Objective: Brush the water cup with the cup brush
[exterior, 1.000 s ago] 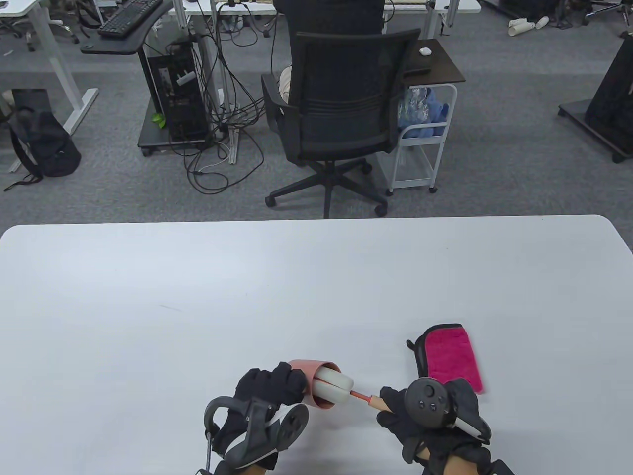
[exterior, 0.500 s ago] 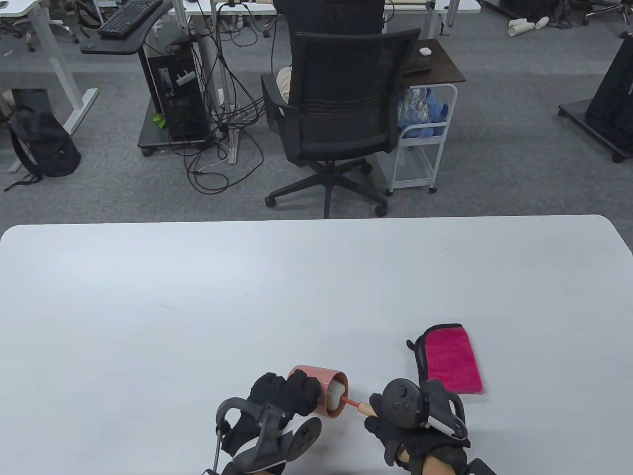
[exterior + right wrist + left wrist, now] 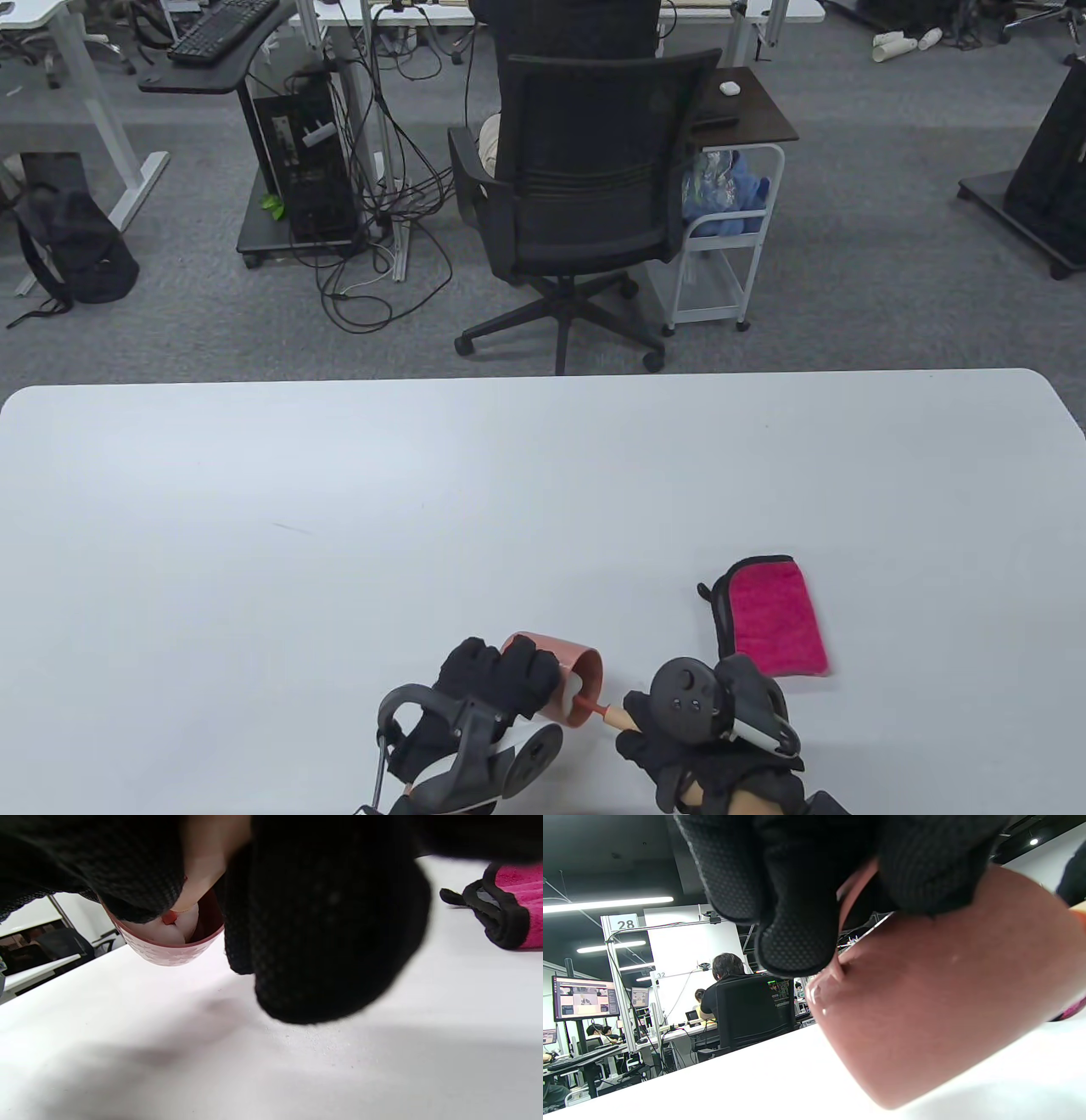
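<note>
A pink water cup [image 3: 577, 679] is held tilted on its side above the white table [image 3: 339, 526], its mouth facing right. My left hand [image 3: 496, 679] grips it around the body; the cup fills the left wrist view [image 3: 946, 1005] under my fingers [image 3: 797, 899]. My right hand [image 3: 670, 722] grips the wooden handle of the cup brush [image 3: 607, 715]. The brush's white sponge head sits deep inside the cup, seen in the right wrist view [image 3: 174, 929] inside the cup rim [image 3: 169, 952].
A pink cloth with black trim [image 3: 772, 615] lies on the table right of my right hand, also in the right wrist view [image 3: 509, 908]. An office chair [image 3: 594, 195] and a white cart [image 3: 721, 255] stand beyond the table's far edge.
The brush's white head has gone from sticking out of the cup mouth to deep inside it. My right hand moved left toward the cup. The cup and left hand shifted slightly right and nearer.
</note>
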Action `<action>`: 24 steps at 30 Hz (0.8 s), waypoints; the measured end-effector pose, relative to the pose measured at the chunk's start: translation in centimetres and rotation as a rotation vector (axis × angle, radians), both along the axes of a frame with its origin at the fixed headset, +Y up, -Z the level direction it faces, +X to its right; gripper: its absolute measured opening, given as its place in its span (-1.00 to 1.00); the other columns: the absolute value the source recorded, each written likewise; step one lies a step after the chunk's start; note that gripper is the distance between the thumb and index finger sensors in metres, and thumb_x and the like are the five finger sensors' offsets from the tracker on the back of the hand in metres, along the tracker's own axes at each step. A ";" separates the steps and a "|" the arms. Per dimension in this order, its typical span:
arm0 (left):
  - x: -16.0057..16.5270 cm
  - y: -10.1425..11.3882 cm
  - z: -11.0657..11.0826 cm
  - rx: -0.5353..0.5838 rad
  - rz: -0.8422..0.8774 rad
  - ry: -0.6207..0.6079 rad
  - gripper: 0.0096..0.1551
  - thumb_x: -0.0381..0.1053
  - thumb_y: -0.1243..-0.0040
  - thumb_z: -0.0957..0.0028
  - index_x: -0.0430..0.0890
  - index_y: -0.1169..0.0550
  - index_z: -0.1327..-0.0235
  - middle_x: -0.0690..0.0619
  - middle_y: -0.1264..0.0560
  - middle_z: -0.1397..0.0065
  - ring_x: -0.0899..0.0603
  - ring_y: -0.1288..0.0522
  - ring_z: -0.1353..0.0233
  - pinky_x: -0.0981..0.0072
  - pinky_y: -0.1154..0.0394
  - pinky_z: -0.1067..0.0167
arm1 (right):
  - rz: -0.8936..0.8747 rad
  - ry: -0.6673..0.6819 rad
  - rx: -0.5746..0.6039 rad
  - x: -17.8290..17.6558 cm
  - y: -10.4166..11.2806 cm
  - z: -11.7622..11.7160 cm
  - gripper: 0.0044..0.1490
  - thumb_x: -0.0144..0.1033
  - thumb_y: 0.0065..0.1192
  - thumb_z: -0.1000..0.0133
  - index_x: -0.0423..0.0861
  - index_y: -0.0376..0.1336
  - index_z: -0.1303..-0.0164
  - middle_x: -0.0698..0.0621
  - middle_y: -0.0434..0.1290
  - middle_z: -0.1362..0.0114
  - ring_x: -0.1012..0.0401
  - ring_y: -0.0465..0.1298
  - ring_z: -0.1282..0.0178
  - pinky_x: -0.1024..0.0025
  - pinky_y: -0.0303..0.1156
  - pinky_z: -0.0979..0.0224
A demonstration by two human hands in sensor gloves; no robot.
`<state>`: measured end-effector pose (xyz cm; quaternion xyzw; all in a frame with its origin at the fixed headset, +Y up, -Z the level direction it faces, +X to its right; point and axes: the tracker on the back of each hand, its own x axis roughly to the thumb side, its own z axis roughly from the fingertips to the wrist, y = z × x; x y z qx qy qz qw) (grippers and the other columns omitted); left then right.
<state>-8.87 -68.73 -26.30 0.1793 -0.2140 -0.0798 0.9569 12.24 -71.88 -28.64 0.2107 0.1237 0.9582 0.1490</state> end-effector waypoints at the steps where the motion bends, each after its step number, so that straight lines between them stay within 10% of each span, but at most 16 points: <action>1: 0.0 0.0 0.0 -0.002 0.003 -0.002 -0.57 0.13 -0.33 0.17 0.24 -0.60 -0.01 0.16 -0.60 -0.24 -0.07 -0.81 0.01 0.11 -0.64 -0.25 | 0.000 -0.001 0.002 0.0 0.0 0.0 -0.24 0.06 0.28 -0.03 -0.14 0.31 -0.33 -0.13 0.65 0.13 0.14 0.71 0.61 0.28 0.58 0.49; 24: 0.1 0.2 0.1 -0.016 0.012 -0.022 -0.57 0.14 -0.32 0.17 0.27 -0.59 -0.01 0.18 -0.59 -0.24 -0.06 -0.78 -0.03 0.13 -0.60 -0.30 | -0.066 -0.103 -0.042 1.9 -0.1 -1.0 -0.22 0.07 0.28 -0.03 -0.16 0.32 -0.34 -0.13 0.67 0.14 0.16 0.73 0.64 0.29 0.61 0.52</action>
